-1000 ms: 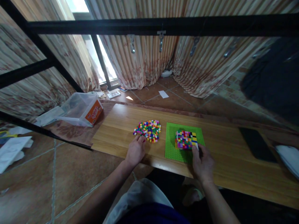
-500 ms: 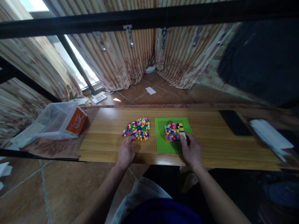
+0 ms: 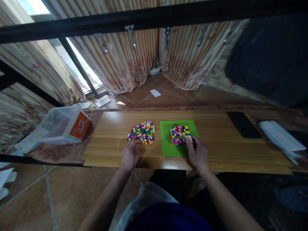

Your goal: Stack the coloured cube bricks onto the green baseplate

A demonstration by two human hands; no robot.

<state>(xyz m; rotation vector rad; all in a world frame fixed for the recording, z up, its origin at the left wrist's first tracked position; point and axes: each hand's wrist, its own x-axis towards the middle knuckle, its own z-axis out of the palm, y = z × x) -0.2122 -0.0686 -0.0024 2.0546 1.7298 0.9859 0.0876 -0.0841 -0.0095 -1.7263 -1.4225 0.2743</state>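
Note:
A many-coloured block of small building bricks (image 3: pixel 179 135) stands on a green studded baseplate (image 3: pixel 167 149). My right hand (image 3: pixel 198 152) grips the block's near right corner, thumb in front and the other fingers curled behind. A white brick shows beside the thumb tip. To the left lies a loose pile of bricks (image 3: pixel 143 131) in mixed colours. At its near edge my left hand (image 3: pixel 130 154) is closed in a pinch, with a bit of a small pinkish brick showing at the fingertips.
The wooden table (image 3: pixel 221 154) carries a dark flat phone-like slab (image 3: pixel 243 124) on the right, with white paper or pouches (image 3: pixel 280 134) beyond it. A clear plastic tub (image 3: pixel 60 125) with an orange label stands left. A black bar (image 3: pixel 149 21) crosses above.
Both hands keep nearly the same places, the left still pinching by the pile and the right still on the block. The whole view has shifted slightly.

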